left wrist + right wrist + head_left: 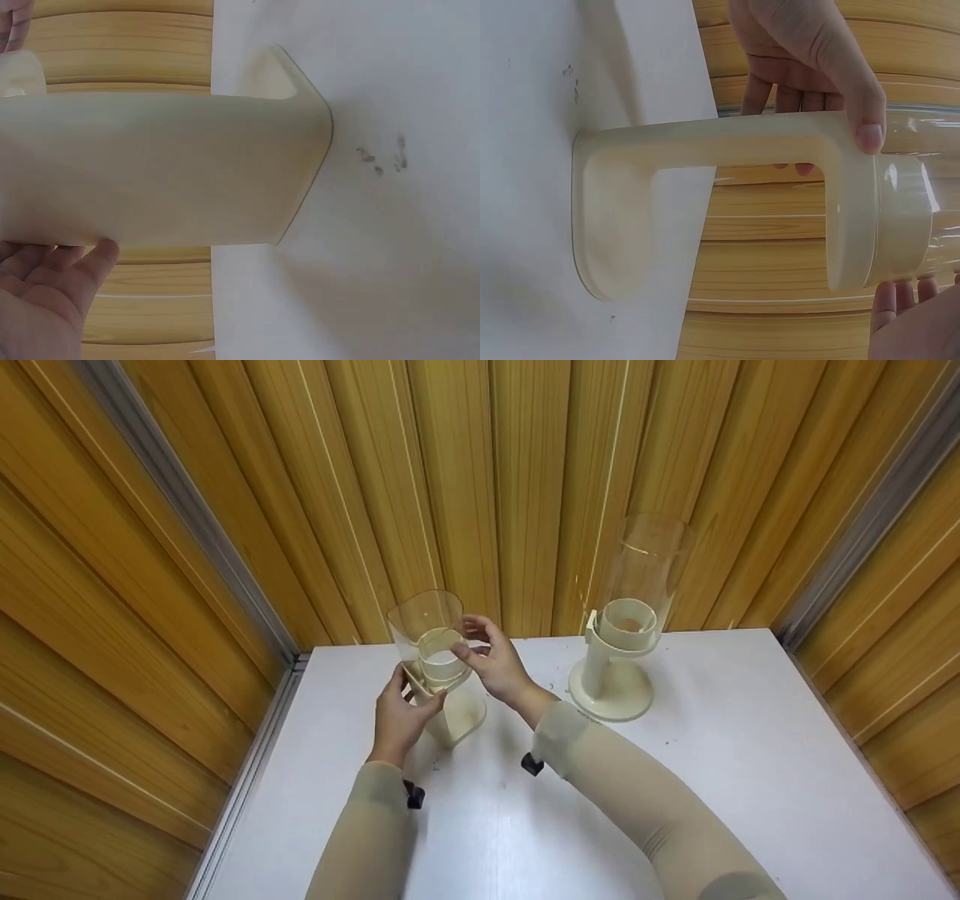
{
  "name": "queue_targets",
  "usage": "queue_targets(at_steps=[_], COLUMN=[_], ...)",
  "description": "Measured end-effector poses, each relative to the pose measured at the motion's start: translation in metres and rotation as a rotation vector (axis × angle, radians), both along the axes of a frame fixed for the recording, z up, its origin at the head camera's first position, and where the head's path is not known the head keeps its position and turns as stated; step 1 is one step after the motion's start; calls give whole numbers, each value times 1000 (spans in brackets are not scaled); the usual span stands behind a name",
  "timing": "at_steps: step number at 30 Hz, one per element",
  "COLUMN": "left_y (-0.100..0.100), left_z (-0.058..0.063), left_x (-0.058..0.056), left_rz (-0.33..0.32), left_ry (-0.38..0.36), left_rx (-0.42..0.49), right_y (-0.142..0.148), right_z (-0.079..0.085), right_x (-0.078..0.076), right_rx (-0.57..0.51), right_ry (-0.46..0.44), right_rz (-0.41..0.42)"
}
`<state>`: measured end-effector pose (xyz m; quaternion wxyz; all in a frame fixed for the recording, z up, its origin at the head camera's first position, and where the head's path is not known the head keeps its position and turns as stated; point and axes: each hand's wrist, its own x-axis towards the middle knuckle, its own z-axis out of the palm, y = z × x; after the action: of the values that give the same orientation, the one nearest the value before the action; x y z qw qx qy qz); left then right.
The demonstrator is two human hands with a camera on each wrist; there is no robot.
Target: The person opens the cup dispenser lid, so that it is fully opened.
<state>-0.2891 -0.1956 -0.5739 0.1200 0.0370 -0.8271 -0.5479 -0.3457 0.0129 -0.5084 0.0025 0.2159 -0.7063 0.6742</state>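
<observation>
A cream stand (463, 714) with a clear, open-topped sleeve (409, 622) and a cream inner cup (442, 669) stands on the white table, left of the middle. My left hand (401, 716) grips its upper holder from the left, thumb across the near side. In the left wrist view, the left fingers (56, 289) lie along the stand's edge. My right hand (499, 664) is at the sleeve's right side, fingers and thumb spread and loosely bent. In the right wrist view, its fingertips (904, 292) are close against the clear sleeve; firm contact cannot be told.
A second cream stand (611, 701) with a round base and a tall clear tube (652, 562) is at the back right. Small crumbs (670, 742) dot the white table (480, 840). Wood-patterned panels (525, 495) rise behind and at both sides.
</observation>
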Motion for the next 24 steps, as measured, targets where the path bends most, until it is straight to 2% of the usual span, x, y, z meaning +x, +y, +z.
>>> queue_targets(at_steps=[6, 15, 24], left_y=[2, 3, 1], left_z=[-3, -10, -12], left_x=[8, 26, 33], left_rz=[-31, -148, -250], left_ry=[-15, -5, 13], left_rx=[21, 77, 125], right_y=[10, 23, 26], right_z=[-4, -16, -6], right_x=[4, 13, 23], right_rx=[-12, -33, -99], right_ry=[3, -22, 63], right_rz=[50, 210, 274])
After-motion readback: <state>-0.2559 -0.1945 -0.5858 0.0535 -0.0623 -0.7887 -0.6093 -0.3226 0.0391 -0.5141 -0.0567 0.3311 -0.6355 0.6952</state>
